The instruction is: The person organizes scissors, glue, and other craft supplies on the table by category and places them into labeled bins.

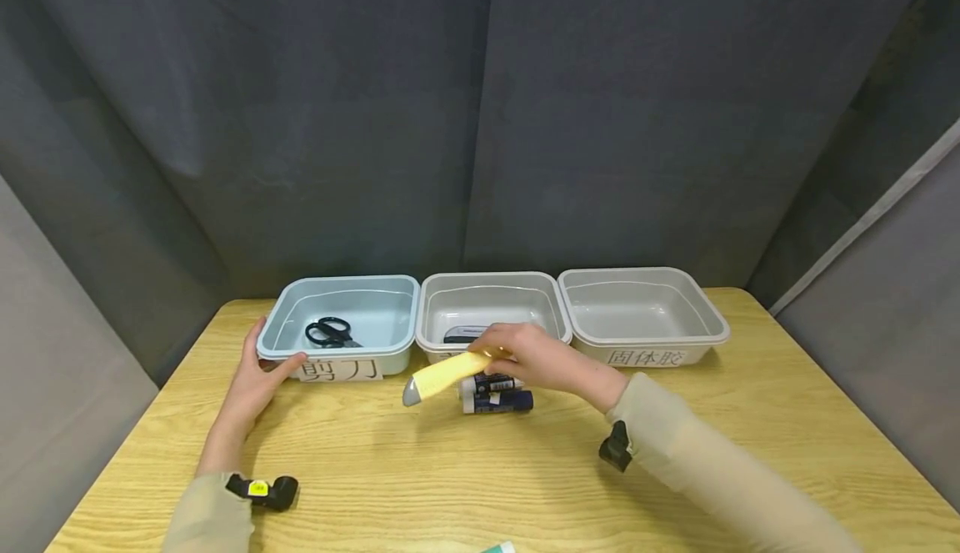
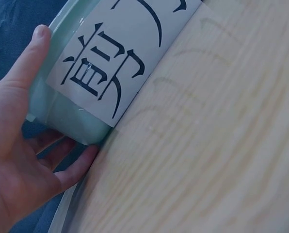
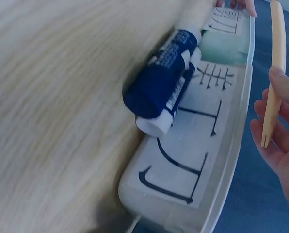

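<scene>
My right hand (image 1: 528,357) holds a yellow utility knife (image 1: 450,374) with a grey end, above the front edge of the middle grey bin (image 1: 495,282). In the right wrist view the knife (image 3: 278,48) is seen edge-on, a narrow slot at its near end. My left hand (image 1: 251,386) grips the front left corner of the light blue bin (image 1: 397,311), thumb by the rim and fingertips low on its side. Black-handled scissors (image 1: 330,332) lie in that bin. A dark-handled item (image 1: 463,334) lies in the middle bin, partly hidden by my right hand.
Two glue sticks (image 1: 498,402) lie side by side on the wooden table (image 1: 390,486) before the middle bin. A right-hand grey bin (image 1: 637,319) completes the row. A green and white item (image 1: 500,548) shows at the bottom edge. Dark curtains (image 1: 480,119) hang behind.
</scene>
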`<move>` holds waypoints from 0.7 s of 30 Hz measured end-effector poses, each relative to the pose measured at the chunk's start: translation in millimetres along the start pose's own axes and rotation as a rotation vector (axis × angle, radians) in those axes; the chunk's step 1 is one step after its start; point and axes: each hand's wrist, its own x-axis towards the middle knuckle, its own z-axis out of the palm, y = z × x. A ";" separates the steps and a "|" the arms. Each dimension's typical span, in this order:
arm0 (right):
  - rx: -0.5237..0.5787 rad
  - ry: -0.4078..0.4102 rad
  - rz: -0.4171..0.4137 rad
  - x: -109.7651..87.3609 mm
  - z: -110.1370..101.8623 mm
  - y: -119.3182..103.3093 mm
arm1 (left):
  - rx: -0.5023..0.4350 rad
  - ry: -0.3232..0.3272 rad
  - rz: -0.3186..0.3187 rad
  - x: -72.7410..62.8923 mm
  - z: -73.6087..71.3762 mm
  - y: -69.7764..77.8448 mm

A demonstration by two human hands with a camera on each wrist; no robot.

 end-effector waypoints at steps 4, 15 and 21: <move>0.007 0.013 0.039 0.1 -4.3 4.7 | -0.002 0.000 0.001 0.4 0.2 -0.5; 0.085 0.046 0.209 -3.3 -14.5 16.9 | 0.005 -0.018 -0.012 -3.8 0.0 11.5; 0.057 0.072 0.306 -3.5 -18.1 26.6 | 0.023 0.000 -0.002 1.4 0.8 2.0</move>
